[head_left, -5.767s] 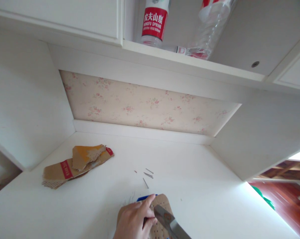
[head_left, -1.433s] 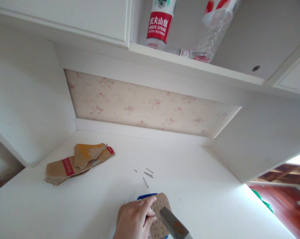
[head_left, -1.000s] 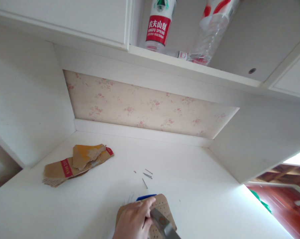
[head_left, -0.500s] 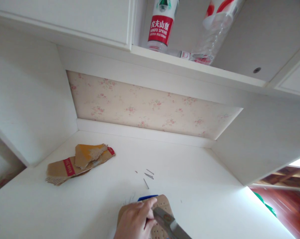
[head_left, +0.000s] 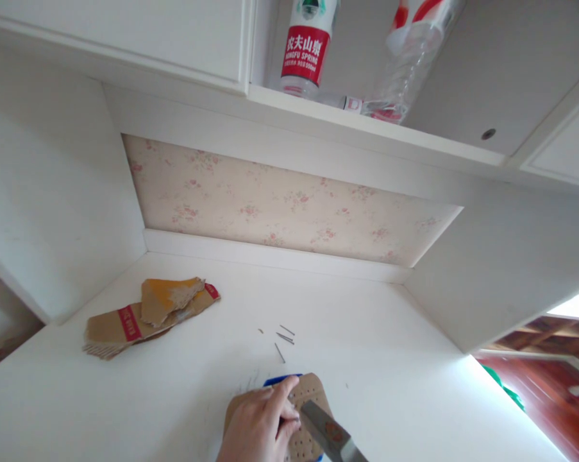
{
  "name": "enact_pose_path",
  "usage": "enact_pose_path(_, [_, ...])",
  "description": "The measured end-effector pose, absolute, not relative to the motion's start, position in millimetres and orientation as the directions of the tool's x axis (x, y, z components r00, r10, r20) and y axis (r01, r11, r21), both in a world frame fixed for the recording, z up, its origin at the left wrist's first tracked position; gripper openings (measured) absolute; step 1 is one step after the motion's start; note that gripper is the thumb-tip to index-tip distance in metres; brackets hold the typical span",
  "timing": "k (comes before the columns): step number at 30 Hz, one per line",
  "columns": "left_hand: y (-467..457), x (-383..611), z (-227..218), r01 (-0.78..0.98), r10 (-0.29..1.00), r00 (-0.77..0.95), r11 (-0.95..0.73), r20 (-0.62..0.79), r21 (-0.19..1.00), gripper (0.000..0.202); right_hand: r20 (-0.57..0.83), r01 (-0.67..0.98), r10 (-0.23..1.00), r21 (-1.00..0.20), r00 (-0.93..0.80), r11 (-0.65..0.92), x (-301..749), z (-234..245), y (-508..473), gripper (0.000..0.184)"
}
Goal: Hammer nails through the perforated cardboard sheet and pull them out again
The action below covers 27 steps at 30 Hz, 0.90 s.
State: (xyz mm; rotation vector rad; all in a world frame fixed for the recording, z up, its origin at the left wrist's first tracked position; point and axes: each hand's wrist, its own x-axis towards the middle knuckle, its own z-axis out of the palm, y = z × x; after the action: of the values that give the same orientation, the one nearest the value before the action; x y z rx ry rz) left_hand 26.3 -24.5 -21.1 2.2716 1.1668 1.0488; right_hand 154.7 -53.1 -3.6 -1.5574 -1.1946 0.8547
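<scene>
At the bottom of the view my left hand point(head_left: 263, 423) rests over a piece of brown cardboard point(head_left: 313, 387) pricked with many small holes. Its thumb and fingers are pinched together; whatever they hold is hidden. A blue edge point(head_left: 284, 378) of something shows beneath the cardboard. From the lower right comes a grey metal tool, apparently a hammer point(head_left: 330, 428), its end close to my left fingertips. My right hand is out of view. Several thin nails point(head_left: 285, 337) lie loose on the white tabletop beyond the cardboard.
Torn cardboard strips point(head_left: 147, 314) lie at the left on the white tabletop point(head_left: 366, 340). Above hangs a shelf point(head_left: 366, 135) with plastic water bottles point(head_left: 304, 54). White side panels point(head_left: 505, 256) close in both sides, and a flowered back wall point(head_left: 279, 205) stands behind.
The view has shifted slightly, moving the surroundings a little left. The hammer's end has shifted slightly relative to my left hand, which stays pinched over the cardboard.
</scene>
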Motion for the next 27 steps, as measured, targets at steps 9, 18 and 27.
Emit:
enact_pose_path(9, [-25.1,24.6,-18.3,0.503,0.797,0.411,-0.604,0.443,0.619,0.077,0.026,0.343,0.968,-0.937,0.251,-0.064,151.1,-12.6,-44.3,0.031])
enact_pose_path(18, [-24.9,25.4,-10.4,0.552,0.802,0.416,-0.598,0.429,0.581,0.072,0.067,0.347,0.976,-0.938,0.208,-0.010,147.7,-17.3,-37.6,0.036])
enact_pose_path(27, [-27.6,25.9,-8.3,0.549,0.805,0.400,-0.593,0.438,0.589,0.073,0.049,0.315,0.979,-0.949,0.200,-0.017,147.4,-7.2,-35.9,0.034])
